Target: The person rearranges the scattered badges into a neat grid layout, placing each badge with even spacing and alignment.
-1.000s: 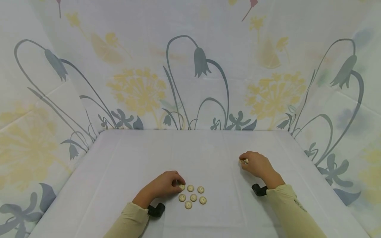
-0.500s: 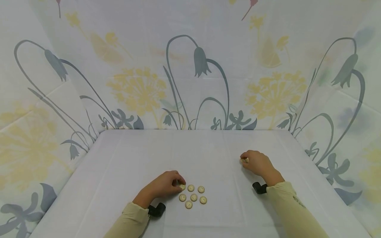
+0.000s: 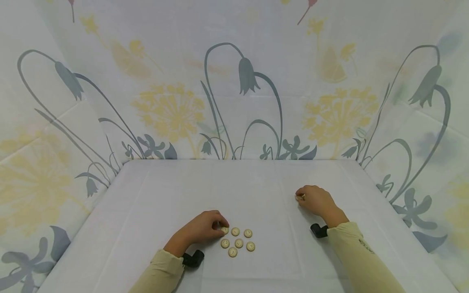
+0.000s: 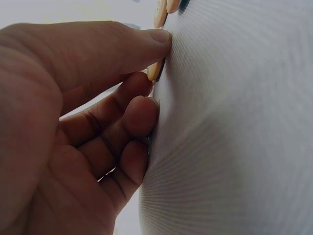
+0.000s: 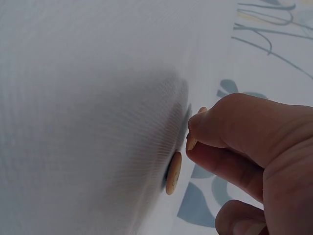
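Near the front of the white table, my left hand [image 3: 203,227] pinches a pale round button [image 4: 155,71] at its edge between thumb and fingers, down against the cloth. Several like buttons [image 3: 239,243] lie flat in loose rows just to its right, a few with their holes showing. Farther back on the right, my right hand [image 3: 318,200] holds one button [image 5: 194,139] tilted between thumb and forefinger, a little above the cloth. Right below those fingertips, another button [image 5: 173,173] lies on the table; in the head view the fingers partly hide both.
White cloth covers the table [image 3: 249,187]. A flower-printed curtain [image 3: 234,101] encloses its back and both sides. Black wrist devices [image 3: 193,259] sit below each hand, by the sleeves.
Both hands stay in nearly the same places. The button pieces at the right fingertips show slightly differently, while the buttons by the left hand lie as before.
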`<action>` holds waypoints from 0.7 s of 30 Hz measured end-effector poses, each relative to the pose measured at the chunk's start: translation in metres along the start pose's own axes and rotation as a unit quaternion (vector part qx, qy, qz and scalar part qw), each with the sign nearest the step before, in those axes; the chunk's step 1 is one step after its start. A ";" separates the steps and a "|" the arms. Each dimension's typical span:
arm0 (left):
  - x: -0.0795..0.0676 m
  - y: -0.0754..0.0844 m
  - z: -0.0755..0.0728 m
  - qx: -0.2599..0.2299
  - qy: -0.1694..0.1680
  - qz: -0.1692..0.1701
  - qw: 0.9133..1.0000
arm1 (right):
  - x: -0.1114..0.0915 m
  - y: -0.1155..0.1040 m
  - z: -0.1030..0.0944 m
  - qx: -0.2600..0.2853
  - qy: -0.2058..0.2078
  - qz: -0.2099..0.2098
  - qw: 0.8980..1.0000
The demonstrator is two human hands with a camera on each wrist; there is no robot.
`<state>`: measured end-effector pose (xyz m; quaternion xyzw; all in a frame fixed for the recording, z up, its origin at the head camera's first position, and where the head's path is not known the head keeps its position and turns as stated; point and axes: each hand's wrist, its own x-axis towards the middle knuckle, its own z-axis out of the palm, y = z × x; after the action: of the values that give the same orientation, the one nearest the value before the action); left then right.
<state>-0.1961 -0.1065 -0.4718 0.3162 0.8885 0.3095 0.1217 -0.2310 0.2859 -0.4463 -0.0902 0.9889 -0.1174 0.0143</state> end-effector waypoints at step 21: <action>-0.001 0.003 -0.002 0.013 0.001 -0.003 1.000 | 0.002 0.002 0.004 0.004 -0.010 0.006 1.000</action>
<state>-0.1944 -0.1058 -0.4684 0.3149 0.8935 0.2978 0.1173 -0.2327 0.2861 -0.4509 -0.0856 0.9887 -0.1201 0.0255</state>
